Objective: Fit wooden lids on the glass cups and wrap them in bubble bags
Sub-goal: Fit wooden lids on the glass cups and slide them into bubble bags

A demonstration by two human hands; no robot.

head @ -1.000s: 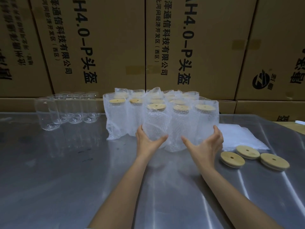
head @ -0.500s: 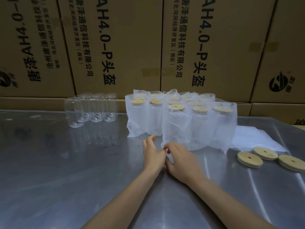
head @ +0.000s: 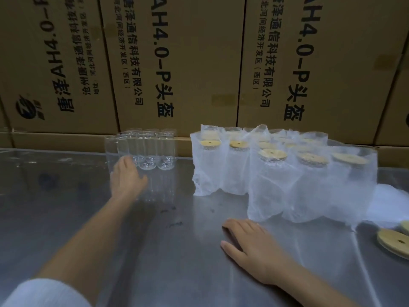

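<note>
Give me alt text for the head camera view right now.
A person's left hand reaches toward a cluster of bare glass cups on a metal table, while the right hand rests flat beside bubble-wrapped lidded cups. Cardboard boxes stand behind.

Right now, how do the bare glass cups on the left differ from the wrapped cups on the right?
The bare glass cups have no lids and open mouths; the wrapped cups carry wooden lids. The bare glass cups are clear and uncovered; the wrapped cups sit inside cloudy bubble bags. The left hand reaches the bare glass cups; no hand touches the wrapped cups. Both groups stand upright in rows on the metal table.
</note>
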